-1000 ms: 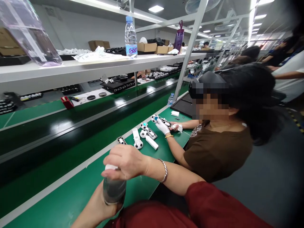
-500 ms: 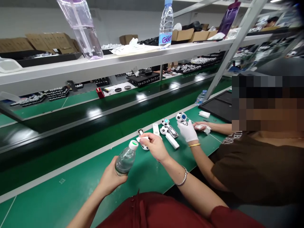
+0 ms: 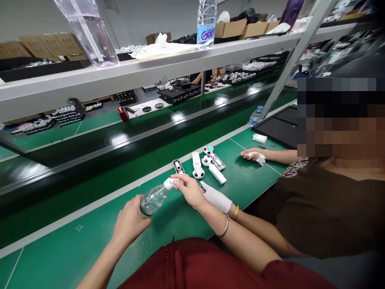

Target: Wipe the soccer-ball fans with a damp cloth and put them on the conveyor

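My left hand (image 3: 129, 218) is wrapped around the lower part of a clear plastic bottle (image 3: 154, 199), which tilts to the right above the green bench. Its white cap (image 3: 168, 184) is on, with a bit of green on top. My right hand (image 3: 192, 192) is closed in a pinch at the cap, a small white tissue-like piece partly hidden between its fingers. Just beyond are several white handheld devices with football-patterned heads (image 3: 198, 172). An opened casing (image 3: 178, 166) lies near my right fingertips.
A co-worker's white-gloved hand (image 3: 217, 196) reaches in beside my right forearm; their other hand (image 3: 252, 154) holds white cloth. A black tray (image 3: 278, 127) and a small bottle (image 3: 255, 115) stand at the right. The shelf (image 3: 144, 70) crosses ahead, carrying bottles and boxes.
My right hand has brought the white piece against the bottle cap. The bottle has shifted left and tilted more. The co-worker's gloved hand has come down toward my right forearm.
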The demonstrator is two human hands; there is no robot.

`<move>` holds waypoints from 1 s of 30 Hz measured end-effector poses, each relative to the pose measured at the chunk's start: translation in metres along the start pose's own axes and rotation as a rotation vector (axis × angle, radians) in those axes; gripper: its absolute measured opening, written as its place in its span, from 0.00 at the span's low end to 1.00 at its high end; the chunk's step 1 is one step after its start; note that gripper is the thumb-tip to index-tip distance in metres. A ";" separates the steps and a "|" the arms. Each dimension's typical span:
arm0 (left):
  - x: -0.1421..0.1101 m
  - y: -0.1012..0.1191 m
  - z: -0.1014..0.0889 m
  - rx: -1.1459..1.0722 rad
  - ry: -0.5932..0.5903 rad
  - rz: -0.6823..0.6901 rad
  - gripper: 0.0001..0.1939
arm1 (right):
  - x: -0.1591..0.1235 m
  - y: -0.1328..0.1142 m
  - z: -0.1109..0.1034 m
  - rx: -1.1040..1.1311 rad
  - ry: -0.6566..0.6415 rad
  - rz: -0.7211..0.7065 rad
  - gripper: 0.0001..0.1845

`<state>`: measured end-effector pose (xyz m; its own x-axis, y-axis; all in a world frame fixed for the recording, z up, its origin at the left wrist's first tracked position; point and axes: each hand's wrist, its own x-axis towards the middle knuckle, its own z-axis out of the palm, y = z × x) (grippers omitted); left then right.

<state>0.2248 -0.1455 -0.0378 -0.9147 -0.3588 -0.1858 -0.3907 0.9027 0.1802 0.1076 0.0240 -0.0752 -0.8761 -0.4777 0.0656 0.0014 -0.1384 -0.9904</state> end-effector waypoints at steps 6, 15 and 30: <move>0.004 -0.006 -0.020 0.467 0.174 0.081 0.21 | -0.003 0.016 0.013 0.184 0.034 0.158 0.19; 0.006 -0.008 -0.041 0.702 0.298 0.170 0.22 | 0.000 0.027 0.031 0.261 0.125 0.200 0.23; 0.027 -0.024 0.015 -0.336 0.116 -0.037 0.28 | 0.005 -0.007 0.015 0.648 0.041 0.346 0.16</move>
<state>0.2108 -0.1736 -0.0622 -0.8973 -0.4320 -0.0910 -0.4185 0.7669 0.4865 0.1103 0.0092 -0.0665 -0.7909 -0.5562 -0.2551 0.5551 -0.4768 -0.6815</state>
